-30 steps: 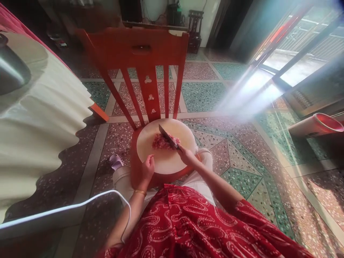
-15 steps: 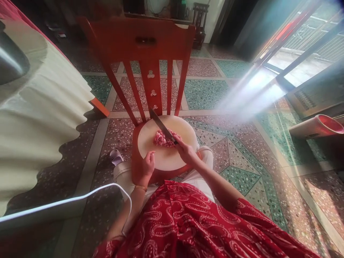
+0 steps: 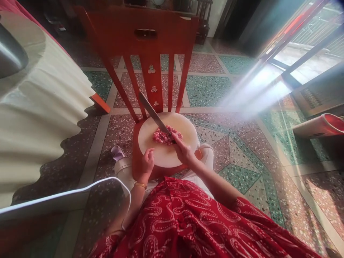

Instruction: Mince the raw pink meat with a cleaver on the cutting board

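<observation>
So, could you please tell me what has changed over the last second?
The right hand has lifted the knife, so the blade now tilts up toward the chair back. The left hand stays at the board edge, and the meat stays heaped in the middle.

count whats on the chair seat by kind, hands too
cutting board: 1
knife: 1
pile of minced meat: 1
hands: 2, left hand on the board's edge, right hand gripping the knife
total: 5
</observation>
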`<action>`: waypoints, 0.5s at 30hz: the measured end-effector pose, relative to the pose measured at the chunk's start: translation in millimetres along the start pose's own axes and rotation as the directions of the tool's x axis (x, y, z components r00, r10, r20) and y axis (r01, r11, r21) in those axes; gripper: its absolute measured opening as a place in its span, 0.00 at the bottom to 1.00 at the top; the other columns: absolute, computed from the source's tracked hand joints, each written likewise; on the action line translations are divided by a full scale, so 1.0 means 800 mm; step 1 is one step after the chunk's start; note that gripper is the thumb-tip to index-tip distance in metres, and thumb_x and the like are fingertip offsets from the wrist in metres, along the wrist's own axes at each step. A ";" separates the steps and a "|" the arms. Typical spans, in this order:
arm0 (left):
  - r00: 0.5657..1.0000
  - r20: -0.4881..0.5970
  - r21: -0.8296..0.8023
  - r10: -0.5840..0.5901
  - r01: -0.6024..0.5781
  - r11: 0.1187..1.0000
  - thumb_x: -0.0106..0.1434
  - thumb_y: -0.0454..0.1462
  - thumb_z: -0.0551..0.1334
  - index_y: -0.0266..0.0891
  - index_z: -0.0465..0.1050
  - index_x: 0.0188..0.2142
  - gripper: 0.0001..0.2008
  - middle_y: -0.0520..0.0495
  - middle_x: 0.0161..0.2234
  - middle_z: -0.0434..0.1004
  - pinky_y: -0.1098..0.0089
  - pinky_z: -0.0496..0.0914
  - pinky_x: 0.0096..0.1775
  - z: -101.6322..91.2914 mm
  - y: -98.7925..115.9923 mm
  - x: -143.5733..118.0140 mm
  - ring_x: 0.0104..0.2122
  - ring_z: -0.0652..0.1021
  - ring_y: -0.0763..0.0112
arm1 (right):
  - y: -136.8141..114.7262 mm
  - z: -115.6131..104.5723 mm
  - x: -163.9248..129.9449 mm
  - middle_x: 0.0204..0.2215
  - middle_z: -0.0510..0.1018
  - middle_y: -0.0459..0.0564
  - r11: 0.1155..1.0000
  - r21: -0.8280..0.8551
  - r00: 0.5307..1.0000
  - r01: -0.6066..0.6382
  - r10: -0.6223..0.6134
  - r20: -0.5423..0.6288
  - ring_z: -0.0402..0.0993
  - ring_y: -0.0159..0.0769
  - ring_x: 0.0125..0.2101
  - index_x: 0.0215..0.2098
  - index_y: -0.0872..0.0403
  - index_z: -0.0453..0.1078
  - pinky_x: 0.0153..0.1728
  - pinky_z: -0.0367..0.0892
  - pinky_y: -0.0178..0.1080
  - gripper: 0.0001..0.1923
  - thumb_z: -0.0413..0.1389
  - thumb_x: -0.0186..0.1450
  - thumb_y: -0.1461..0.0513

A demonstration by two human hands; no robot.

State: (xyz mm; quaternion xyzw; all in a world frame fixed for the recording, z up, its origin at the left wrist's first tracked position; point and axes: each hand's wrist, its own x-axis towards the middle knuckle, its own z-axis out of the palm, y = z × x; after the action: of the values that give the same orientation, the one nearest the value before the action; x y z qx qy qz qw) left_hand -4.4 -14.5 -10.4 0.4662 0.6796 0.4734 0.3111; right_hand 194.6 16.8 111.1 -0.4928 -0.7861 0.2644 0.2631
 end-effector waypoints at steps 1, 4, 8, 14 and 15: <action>1.000 -0.012 0.005 0.000 0.001 1.000 0.63 0.42 0.49 0.38 0.70 0.40 0.15 0.51 0.25 0.70 0.74 0.65 0.27 -0.001 0.002 -0.002 0.24 0.70 0.75 | 0.003 0.004 0.000 0.39 0.79 0.54 0.999 -0.027 0.999 -0.021 0.021 0.030 0.75 0.39 0.38 0.63 0.52 0.56 0.40 0.68 0.38 0.25 0.41 0.69 0.59; 0.999 -0.040 0.040 -0.006 0.008 0.999 0.63 0.42 0.50 0.38 0.71 0.40 0.15 0.49 0.28 0.72 0.73 0.66 0.30 -0.004 0.004 -0.008 0.27 0.72 0.73 | 0.011 0.014 -0.002 0.35 0.80 0.52 0.976 -0.139 0.963 -0.165 0.189 0.189 0.76 0.39 0.32 0.62 0.51 0.58 0.35 0.69 0.37 0.24 0.45 0.67 0.60; 0.999 -0.027 0.002 -0.034 0.034 0.999 0.63 0.42 0.50 0.39 0.71 0.38 0.14 0.50 0.26 0.71 0.73 0.66 0.29 -0.006 0.002 -0.010 0.25 0.71 0.74 | -0.003 0.004 -0.001 0.36 0.80 0.49 0.991 -0.071 0.983 -0.113 0.122 0.135 0.76 0.37 0.31 0.62 0.48 0.57 0.34 0.68 0.35 0.24 0.44 0.68 0.59; 0.998 -0.022 0.007 -0.061 0.061 0.998 0.63 0.41 0.50 0.40 0.70 0.38 0.13 0.51 0.26 0.71 0.73 0.66 0.30 -0.006 -0.002 -0.010 0.26 0.71 0.73 | -0.003 0.019 -0.003 0.39 0.79 0.53 0.988 -0.139 0.983 -0.066 0.088 0.164 0.76 0.39 0.34 0.63 0.50 0.55 0.35 0.69 0.36 0.25 0.44 0.67 0.60; 0.998 -0.022 0.000 -0.062 0.062 0.998 0.63 0.41 0.50 0.39 0.70 0.38 0.13 0.51 0.26 0.71 0.73 0.66 0.31 -0.006 -0.001 -0.010 0.27 0.72 0.73 | 0.001 0.021 -0.005 0.35 0.80 0.52 0.976 -0.185 0.963 -0.118 0.158 0.219 0.76 0.39 0.30 0.63 0.50 0.56 0.33 0.69 0.36 0.25 0.45 0.67 0.60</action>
State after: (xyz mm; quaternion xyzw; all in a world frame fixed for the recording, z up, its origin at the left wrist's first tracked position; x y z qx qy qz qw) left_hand -6.0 -23.3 -9.3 0.4397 0.6972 0.4683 0.3180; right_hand 185.2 11.0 98.4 -0.5330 -0.7947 0.2701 0.1069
